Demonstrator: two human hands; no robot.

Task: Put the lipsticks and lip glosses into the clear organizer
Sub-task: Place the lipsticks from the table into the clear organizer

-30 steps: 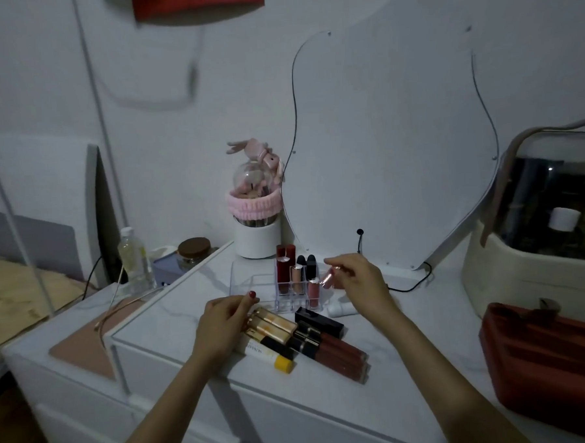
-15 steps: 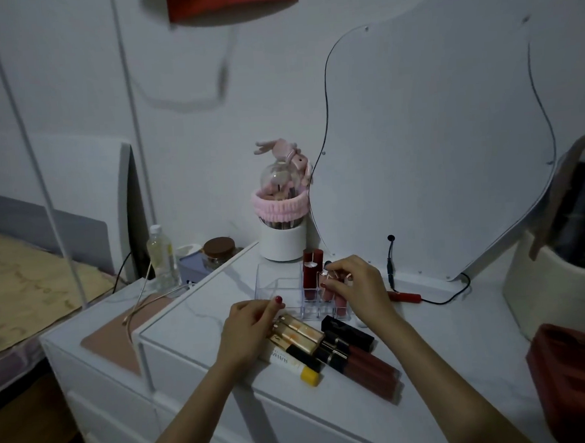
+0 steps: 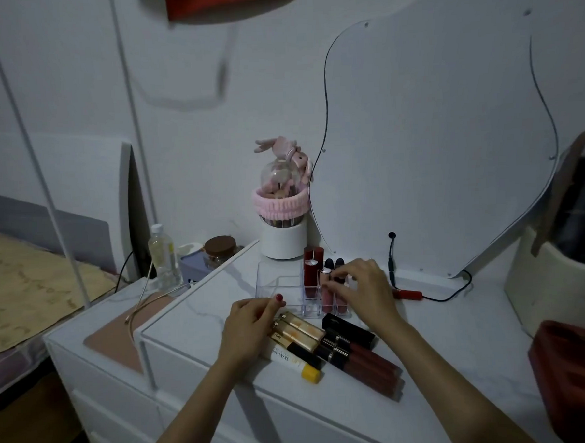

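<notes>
The clear organizer (image 3: 274, 283) stands on the white dresser top, with red lipsticks (image 3: 313, 271), black-capped ones (image 3: 334, 263) and a pink gloss (image 3: 327, 297) upright in its right compartments. My right hand (image 3: 362, 288) is over those slots, fingertips pinched on the top of a tube there. My left hand (image 3: 249, 322) rests on the dresser, fingers curled at the end of the gold-capped lip glosses (image 3: 300, 329). Lying beside them are a white tube with a yellow cap (image 3: 293, 360), a black lipstick (image 3: 351, 328) and dark red glosses (image 3: 366, 363).
A white cup with a pink headband (image 3: 283, 232) stands behind the organizer. A curved mirror (image 3: 432, 139) leans on the wall, its cable and red plug (image 3: 408, 295) to the right. A bottle (image 3: 162, 258) and jar (image 3: 220, 252) are left; a beige basket (image 3: 552, 285) and red pouch (image 3: 577, 375) right.
My right hand carried the pink gloss from beside the organizer down into a right slot. The left hand stayed at the gold glosses. The view shifted, so everything appears further right.
</notes>
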